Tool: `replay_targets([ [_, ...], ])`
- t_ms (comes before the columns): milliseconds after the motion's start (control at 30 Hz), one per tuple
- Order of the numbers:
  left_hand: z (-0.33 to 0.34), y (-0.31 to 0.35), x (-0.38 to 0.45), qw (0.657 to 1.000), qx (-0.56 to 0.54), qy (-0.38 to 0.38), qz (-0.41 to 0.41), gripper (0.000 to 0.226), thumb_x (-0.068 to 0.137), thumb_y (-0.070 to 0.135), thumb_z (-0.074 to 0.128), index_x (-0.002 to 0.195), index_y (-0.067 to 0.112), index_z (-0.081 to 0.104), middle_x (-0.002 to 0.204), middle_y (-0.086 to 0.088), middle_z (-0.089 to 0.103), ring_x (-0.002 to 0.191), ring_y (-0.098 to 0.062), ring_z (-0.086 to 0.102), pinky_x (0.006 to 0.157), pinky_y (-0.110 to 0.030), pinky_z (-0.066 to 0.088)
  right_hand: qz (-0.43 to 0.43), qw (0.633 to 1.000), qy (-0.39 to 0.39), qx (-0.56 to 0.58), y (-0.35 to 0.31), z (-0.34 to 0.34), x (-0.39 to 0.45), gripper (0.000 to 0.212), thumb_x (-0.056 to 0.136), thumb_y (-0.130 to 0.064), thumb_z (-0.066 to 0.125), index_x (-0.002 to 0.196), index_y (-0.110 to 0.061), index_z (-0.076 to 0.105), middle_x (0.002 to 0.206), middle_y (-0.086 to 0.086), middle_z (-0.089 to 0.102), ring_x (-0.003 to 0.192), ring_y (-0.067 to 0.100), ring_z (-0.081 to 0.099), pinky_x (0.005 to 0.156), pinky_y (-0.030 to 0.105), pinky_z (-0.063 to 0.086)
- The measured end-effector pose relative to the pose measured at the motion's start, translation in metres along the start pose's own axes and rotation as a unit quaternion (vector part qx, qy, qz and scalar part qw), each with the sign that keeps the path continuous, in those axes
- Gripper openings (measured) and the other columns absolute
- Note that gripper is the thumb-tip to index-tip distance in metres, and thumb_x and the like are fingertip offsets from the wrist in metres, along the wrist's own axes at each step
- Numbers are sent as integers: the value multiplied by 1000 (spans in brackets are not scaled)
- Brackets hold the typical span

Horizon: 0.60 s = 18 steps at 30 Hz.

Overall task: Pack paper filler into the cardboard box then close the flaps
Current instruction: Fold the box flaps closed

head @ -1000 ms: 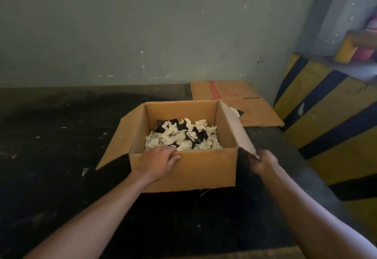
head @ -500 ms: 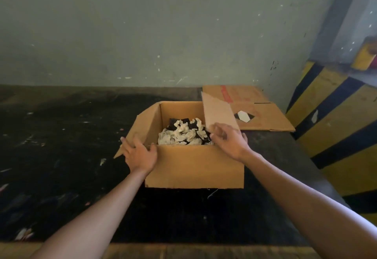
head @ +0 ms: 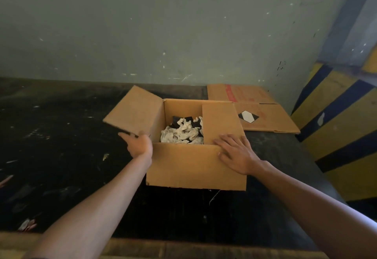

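A brown cardboard box point(head: 195, 167) stands on the dark surface in front of me. Crumpled white paper filler point(head: 184, 133) lies inside over something black. The right flap point(head: 221, 124) is folded flat over the opening, and my right hand point(head: 236, 152) rests palm-down on its near corner, fingers spread. The left flap point(head: 135, 109) is raised and tilted up and outward. My left hand point(head: 138, 144) is under its near edge, fingers touching it from below.
A flattened cardboard sheet point(head: 263, 109) with a red stripe and a white hexagon mark lies behind the box on the right. A yellow and dark striped barrier point(head: 338, 128) rises at the right. A grey wall point(head: 163, 24) stands close behind. Small scraps dot the dark surface point(head: 61, 146).
My right hand pushed the right flap from upright down flat over the box. My left hand lifted the left flap from hanging outward to raised.
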<state>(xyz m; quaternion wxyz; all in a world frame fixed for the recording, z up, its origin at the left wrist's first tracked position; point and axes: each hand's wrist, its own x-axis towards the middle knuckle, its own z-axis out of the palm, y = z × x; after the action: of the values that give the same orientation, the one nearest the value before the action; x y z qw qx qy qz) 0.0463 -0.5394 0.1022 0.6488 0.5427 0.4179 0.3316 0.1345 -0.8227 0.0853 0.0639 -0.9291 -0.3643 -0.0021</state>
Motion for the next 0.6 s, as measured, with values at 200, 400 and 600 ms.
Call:
replay_targets([
  [200, -4, -15, 3, 938, 202, -179, 216, 55, 101, 25, 47, 152, 29, 29, 152, -2, 42, 139, -25, 41, 111, -52, 38, -18, 993, 95, 73, 35, -10, -24, 53, 92, -7, 56, 141, -23, 48, 146, 1, 49, 138, 22, 41, 116, 48, 31],
  [400, -4, -31, 6, 767, 484, -275, 319, 50, 102, 39, 37, 151, 29, 36, 164, 0, 21, 152, -27, 2, 121, -54, 10, 14, 997, 30, -76, 58, -2, -47, 81, 94, -12, 56, 157, -32, 9, 164, -6, 11, 149, 19, 13, 119, 38, 18],
  [600, -2, -25, 13, 710, 537, -294, 347, 45, 102, 45, 31, 144, 36, 47, 161, 1, 29, 151, -30, 11, 120, -56, 11, 35, 995, 29, -86, 58, 12, -48, 81, 97, -38, 53, 156, -33, -1, 165, -5, 3, 143, 20, 19, 116, 40, 23],
])
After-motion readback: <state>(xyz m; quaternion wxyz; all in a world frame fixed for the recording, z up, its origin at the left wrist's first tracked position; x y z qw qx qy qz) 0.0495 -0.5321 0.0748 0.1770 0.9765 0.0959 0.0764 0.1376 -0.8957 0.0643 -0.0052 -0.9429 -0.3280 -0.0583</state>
